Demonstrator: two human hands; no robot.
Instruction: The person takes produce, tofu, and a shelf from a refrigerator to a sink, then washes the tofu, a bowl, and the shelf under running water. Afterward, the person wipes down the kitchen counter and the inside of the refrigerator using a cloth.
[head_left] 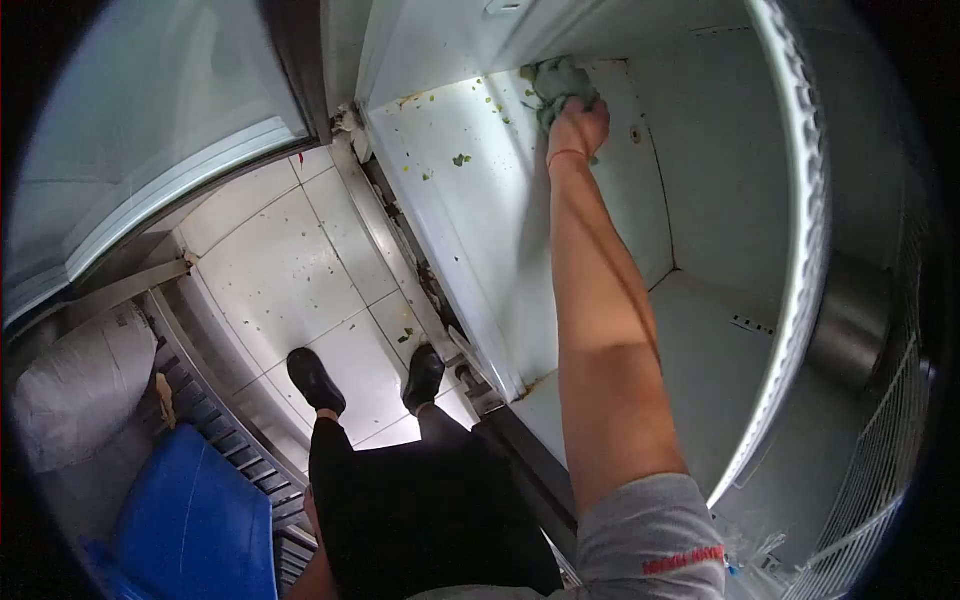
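My right hand (580, 128) is closed round a crumpled grey-green cloth (562, 82), pressed on the white floor of an open cabinet (480, 210) near its far edge. Bits of green leaf (461, 160) lie on that white surface, left of the cloth, and small crumbs are scattered around them. My right arm reaches across the cabinet's inside. Low in the view, beside my left thigh, only a small part of my left hand (312, 512) shows; its fingers are hidden.
An open glass door (160, 110) stands at the upper left. Below it are a slatted rack (225, 435), a blue container (195, 520) and a wrapped bundle (85, 390). Leaf bits dot the tiled floor (275, 270) by my shoes. A wire shelf (875, 460) and metal pot (850, 320) are right.
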